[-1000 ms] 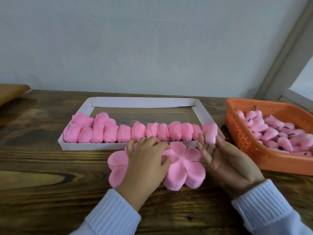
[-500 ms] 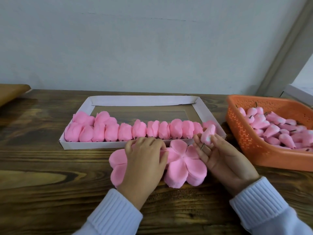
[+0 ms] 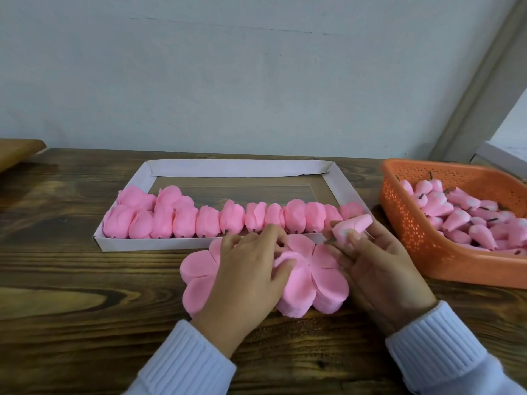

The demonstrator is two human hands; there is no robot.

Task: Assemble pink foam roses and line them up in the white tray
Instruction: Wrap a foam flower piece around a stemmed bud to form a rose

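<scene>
While our left hand (image 3: 251, 269) pinches the top petal sheet (image 3: 286, 259) of the stack (image 3: 328, 283) beneath it, our right hand (image 3: 379, 269) grips a foam bud (image 3: 353, 225), white tray (image 3: 154, 244) just beyond both.

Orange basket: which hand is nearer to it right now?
Right. The right hand, pinching a foam bud, is just left of the orange basket, not touching it. The left hand is on the flat petal stack, farther left, in front of the white tray.

Two bare hands (image 3: 242, 276), white ribbed knit cuffs (image 3: 182, 363), pale sleeves at both wrists
</scene>
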